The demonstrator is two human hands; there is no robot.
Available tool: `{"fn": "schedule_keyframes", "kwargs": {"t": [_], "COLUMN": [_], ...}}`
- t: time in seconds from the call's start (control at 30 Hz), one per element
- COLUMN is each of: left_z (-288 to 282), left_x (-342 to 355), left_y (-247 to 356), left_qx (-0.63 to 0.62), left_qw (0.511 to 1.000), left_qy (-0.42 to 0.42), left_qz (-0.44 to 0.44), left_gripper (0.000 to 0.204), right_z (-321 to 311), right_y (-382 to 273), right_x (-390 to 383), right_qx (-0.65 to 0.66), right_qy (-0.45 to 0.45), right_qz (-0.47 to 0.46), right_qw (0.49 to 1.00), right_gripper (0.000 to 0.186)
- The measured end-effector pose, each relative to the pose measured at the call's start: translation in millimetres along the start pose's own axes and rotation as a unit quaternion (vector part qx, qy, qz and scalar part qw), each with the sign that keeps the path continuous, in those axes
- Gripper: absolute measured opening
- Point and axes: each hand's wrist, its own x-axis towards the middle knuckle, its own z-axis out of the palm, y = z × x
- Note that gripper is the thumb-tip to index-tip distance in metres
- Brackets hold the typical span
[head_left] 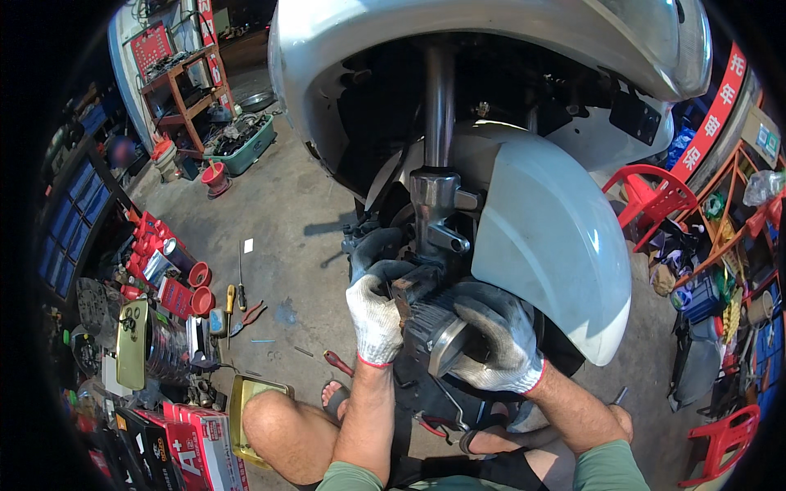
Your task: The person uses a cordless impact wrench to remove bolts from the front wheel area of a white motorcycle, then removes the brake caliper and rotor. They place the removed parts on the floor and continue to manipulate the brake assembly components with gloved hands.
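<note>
Both my hands wear white gloves with dark grey fingers. My left hand (378, 307) is closed on a dark, blocky metal part (416, 282) just below the fork leg. My right hand (499, 340) wraps round a dark ribbed part (432, 315) with a round, shiny metal end (447, 347); its exact kind I cannot make out. The silver fork leg (440, 114) runs down from the white front body (368, 33) of a scooter-like vehicle. Right of it curves a pale front fender (548, 237). My fingers hide where the parts meet.
On the floor at left lie pliers (247, 318), screwdrivers (241, 296) and a red-handled tool (336, 362). Red bottles (146, 237), boxes (201, 446) and a yellow tray (246, 389) crowd the left. Red plastic stools (651, 196) and a cluttered rack (729, 237) stand right.
</note>
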Motion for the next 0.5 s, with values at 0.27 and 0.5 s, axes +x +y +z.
{"fn": "schedule_keyframes", "kwargs": {"t": [0.27, 0.5], "left_z": [2, -24], "left_x": [1, 7], "left_y": [2, 1], "left_qx": [-0.042, -0.07], "left_qw": [0.999, 0.997], "left_qy": [0.007, -0.022], "left_qz": [0.019, 0.006], "left_gripper": [0.022, 0.026], "right_z": [2, 4], "right_y": [-4, 2], "right_x": [5, 1], "right_qx": [-0.009, -0.039], "right_qy": [0.016, -0.006], "right_qz": [-0.006, -0.056], "right_qw": [1.0, 0.998], "right_gripper": [0.069, 0.083]}}
